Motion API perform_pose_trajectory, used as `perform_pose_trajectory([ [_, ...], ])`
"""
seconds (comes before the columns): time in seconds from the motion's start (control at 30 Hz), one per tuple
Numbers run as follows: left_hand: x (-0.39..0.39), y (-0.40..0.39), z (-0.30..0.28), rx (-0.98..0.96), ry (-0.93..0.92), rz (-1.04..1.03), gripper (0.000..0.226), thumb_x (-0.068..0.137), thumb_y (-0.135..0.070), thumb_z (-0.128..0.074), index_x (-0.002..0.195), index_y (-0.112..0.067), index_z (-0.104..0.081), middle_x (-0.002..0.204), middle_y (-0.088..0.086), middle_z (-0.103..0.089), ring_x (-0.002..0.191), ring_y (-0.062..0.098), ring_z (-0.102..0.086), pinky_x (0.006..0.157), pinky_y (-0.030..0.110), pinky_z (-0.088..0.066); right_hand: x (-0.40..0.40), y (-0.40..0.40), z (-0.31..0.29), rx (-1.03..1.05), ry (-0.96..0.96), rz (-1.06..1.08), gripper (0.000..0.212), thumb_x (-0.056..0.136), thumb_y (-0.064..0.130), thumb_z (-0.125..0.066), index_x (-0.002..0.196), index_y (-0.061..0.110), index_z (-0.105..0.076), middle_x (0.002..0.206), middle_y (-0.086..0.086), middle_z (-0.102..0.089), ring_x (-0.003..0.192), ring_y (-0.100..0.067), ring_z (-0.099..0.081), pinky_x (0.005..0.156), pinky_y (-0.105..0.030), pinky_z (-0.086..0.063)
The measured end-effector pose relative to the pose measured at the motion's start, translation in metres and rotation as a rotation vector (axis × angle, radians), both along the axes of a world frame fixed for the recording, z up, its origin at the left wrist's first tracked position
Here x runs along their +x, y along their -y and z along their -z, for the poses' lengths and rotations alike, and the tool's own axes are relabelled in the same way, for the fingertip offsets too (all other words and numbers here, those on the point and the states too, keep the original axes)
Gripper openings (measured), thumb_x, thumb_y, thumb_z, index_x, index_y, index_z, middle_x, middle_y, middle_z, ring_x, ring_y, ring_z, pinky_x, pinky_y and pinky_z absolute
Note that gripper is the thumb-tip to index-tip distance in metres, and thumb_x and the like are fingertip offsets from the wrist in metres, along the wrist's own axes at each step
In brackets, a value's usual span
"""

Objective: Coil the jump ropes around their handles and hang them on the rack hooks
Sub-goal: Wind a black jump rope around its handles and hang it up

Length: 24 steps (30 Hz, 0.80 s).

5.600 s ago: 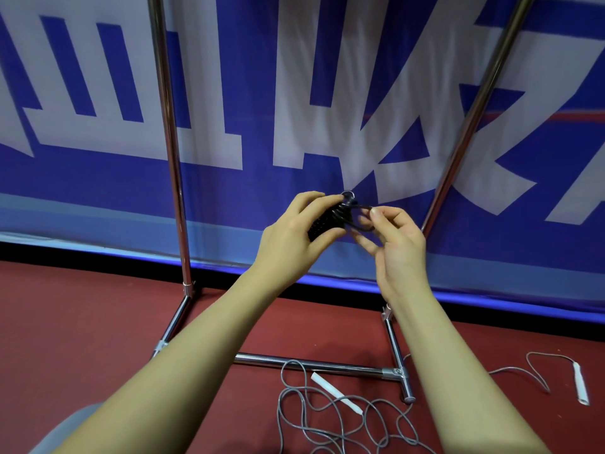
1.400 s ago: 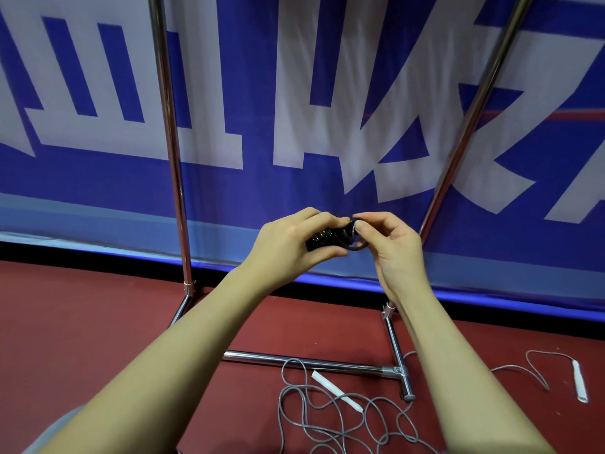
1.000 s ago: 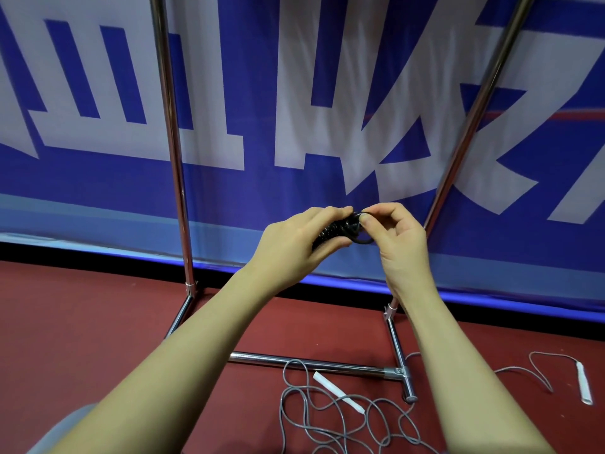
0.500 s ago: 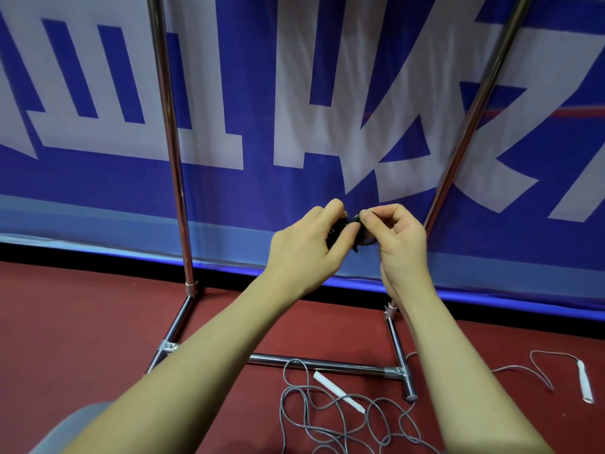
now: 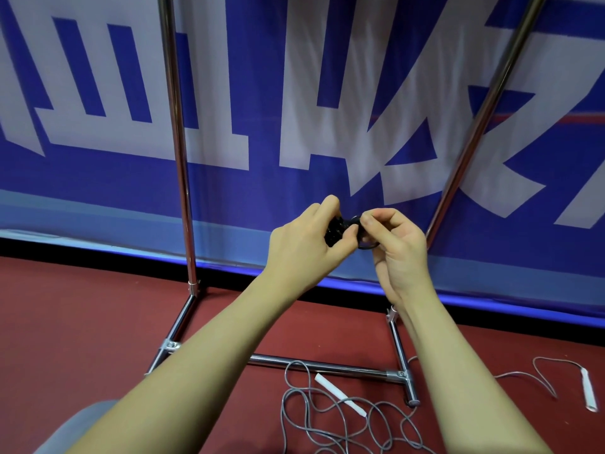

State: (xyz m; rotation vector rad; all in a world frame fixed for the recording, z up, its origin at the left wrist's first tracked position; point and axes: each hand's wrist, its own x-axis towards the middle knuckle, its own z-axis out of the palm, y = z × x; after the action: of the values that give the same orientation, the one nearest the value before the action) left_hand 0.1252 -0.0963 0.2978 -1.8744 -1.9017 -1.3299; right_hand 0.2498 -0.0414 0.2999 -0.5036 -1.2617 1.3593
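**Black rope bundle held between two hands before the rack**

A person's left hand (image 5: 302, 245) grips a black jump rope (image 5: 337, 229), wound into a tight bundle, at chest height in front of a chrome rack (image 5: 178, 152). The fingers curl over the top of the bundle and the thumb presses up from beneath, so most of it is hidden inside the hand. Only its right end shows, and from that its long axis appears to run roughly level, left to right, perhaps tipped slightly up toward the right; the exact tilt cannot be told.

From that exposed end a small black loop (image 5: 366, 239) of cord curves out toward the right hand (image 5: 394, 244). The right hand's thumb and forefinger are pinched together on the upper part of the loop, the other fingers curled below it. The two hands are almost touching, with the loop bridging the narrow gap. The bundle lies wholly on the left hand's side of that gap, the loop on the right's.

Behind the hands hangs a blue banner (image 5: 131, 185) with large white characters. The rack's two uprights rise on either side of the hands, and its base bars rest on a red floor (image 5: 82, 322). On the floor by the rack's right foot lies a grey jump rope (image 5: 327, 421), uncoiled in loose tangles, with one white handle (image 5: 340, 395) among the loops and a second white handle (image 5: 589, 392) well apart to the right.
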Motion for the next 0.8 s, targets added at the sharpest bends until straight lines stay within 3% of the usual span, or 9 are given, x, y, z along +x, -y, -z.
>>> perform_pose_trajectory([
  [0.07, -0.001, 0.002, -0.001, -0.013, 0.038, 0.002, 0.03, 0.082, -0.056, -0.04, 0.084, -0.027, -0.033, 0.075, -0.007, -0.056, 0.062, 0.015, -0.045, 0.053, 0.028, -0.036, 0.003, -0.001, 0.0, -0.015, -0.039, -0.094, 0.005, 0.084, 0.003, -0.059, 0.085, 0.002, -0.063, 0.07, -0.003, -0.065, 0.062, -0.01, -0.057, 0.062, -0.019, -0.048],
  [0.2, -0.002, 0.003, -0.005, -0.033, 0.147, 0.02, 0.027, 0.091, -0.039, -0.056, 0.083, -0.021, -0.037, 0.064, -0.007, -0.049, 0.058, 0.011, -0.043, 0.057, 0.03, -0.035, 0.012, -0.006, -0.002, -0.059, -0.142, -0.279, 0.029, 0.074, 0.003, -0.048, 0.083, 0.004, -0.075, 0.086, -0.009, -0.071, 0.082, -0.016, -0.066, 0.071, -0.021, -0.052],
  [0.3, -0.003, 0.004, -0.006, -0.022, 0.178, 0.043, 0.027, 0.088, -0.044, -0.053, 0.084, -0.021, -0.04, 0.069, -0.007, -0.055, 0.06, 0.012, -0.045, 0.056, 0.029, -0.035, 0.014, -0.007, -0.002, -0.022, -0.119, -0.35, 0.017, 0.077, 0.005, -0.066, 0.091, 0.006, -0.075, 0.094, -0.008, -0.071, 0.09, -0.015, -0.065, 0.079, -0.02, -0.051],
  [0.37, -0.004, 0.005, -0.006, -0.019, 0.175, 0.05, 0.027, 0.083, -0.048, -0.048, 0.084, -0.021, -0.042, 0.069, -0.008, -0.056, 0.062, 0.012, -0.046, 0.056, 0.028, -0.035, 0.013, -0.01, 0.001, -0.01, -0.102, -0.375, 0.032, 0.068, 0.02, -0.084, 0.096, 0.008, -0.074, 0.096, -0.007, -0.07, 0.091, -0.013, -0.065, 0.083, -0.019, -0.05],
  [0.43, -0.005, 0.005, -0.006, -0.025, 0.193, 0.071, 0.028, 0.081, -0.048, -0.048, 0.087, -0.02, -0.044, 0.066, -0.011, -0.054, 0.06, 0.012, -0.046, 0.056, 0.028, -0.034, 0.014, -0.01, 0.002, -0.028, -0.107, -0.387, 0.041, 0.061, 0.027, -0.088, 0.095, 0.01, -0.074, 0.095, -0.005, -0.07, 0.09, -0.012, -0.065, 0.083, -0.019, -0.05],
  [0.67, -0.006, 0.005, -0.008, -0.001, 0.187, 0.161, 0.027, 0.077, -0.055, -0.041, 0.095, -0.035, -0.039, 0.081, -0.012, -0.058, 0.065, 0.008, -0.048, 0.061, 0.027, -0.041, 0.013, -0.01, 0.0, -0.042, -0.13, -0.404, 0.043, 0.05, 0.031, -0.094, 0.086, 0.016, -0.075, 0.086, -0.003, -0.069, 0.086, -0.014, -0.065, 0.081, -0.024, -0.052],
  [0.8, -0.003, 0.007, -0.01, 0.03, 0.139, 0.21, 0.024, 0.082, -0.049, -0.044, 0.105, -0.043, -0.043, 0.087, -0.025, -0.057, 0.071, -0.003, -0.051, 0.063, 0.019, -0.04, 0.016, -0.01, -0.004, -0.048, -0.134, -0.403, 0.042, 0.046, 0.031, -0.095, 0.08, 0.017, -0.076, 0.08, -0.001, -0.069, 0.08, -0.011, -0.066, 0.077, -0.022, -0.053],
])
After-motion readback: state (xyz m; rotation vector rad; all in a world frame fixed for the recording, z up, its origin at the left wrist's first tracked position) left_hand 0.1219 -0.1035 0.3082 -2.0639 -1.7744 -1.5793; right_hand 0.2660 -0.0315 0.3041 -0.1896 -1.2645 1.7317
